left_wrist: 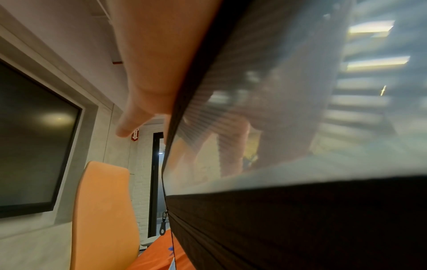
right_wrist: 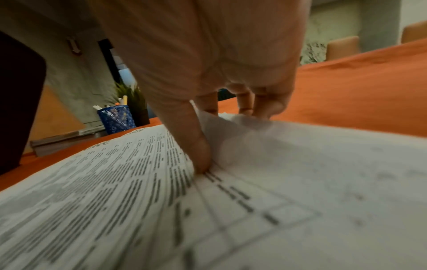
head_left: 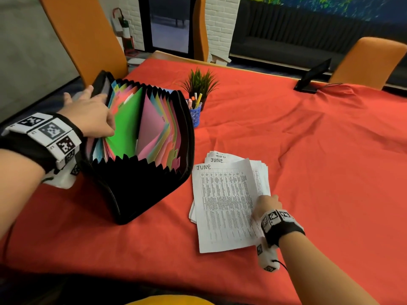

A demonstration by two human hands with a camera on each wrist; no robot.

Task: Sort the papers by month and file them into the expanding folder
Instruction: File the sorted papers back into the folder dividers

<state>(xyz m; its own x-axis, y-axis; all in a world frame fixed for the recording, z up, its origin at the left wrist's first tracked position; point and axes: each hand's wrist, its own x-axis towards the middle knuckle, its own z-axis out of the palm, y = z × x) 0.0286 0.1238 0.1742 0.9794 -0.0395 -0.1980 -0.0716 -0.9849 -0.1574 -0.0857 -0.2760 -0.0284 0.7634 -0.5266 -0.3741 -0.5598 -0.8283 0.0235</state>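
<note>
The black expanding folder [head_left: 141, 179] stands fanned out on the left of the red tablecloth, its coloured dividers showing. My left hand [head_left: 97, 111] grips its near-left wall: the thumb stays outside and the fingers reach in behind the translucent flap [left_wrist: 265, 109], next to the green divider [head_left: 125, 126]. A stack of printed papers [head_left: 222, 205] lies to the folder's right, with the top sheets headed JUNE. My right hand [head_left: 267, 204] pinches the right edge of the top sheet [right_wrist: 115, 182], thumb [right_wrist: 196, 153] on top and fingers under the raised edge.
A blue mesh pen cup [head_left: 195, 114] and a small potted plant [head_left: 200, 83] stand just behind the folder. A dark tablet on a stand [head_left: 312, 78] sits at the far edge. Orange chairs [head_left: 83, 40] [head_left: 370, 60] flank the table. Bare red cloth [head_left: 319, 155] spreads to the right.
</note>
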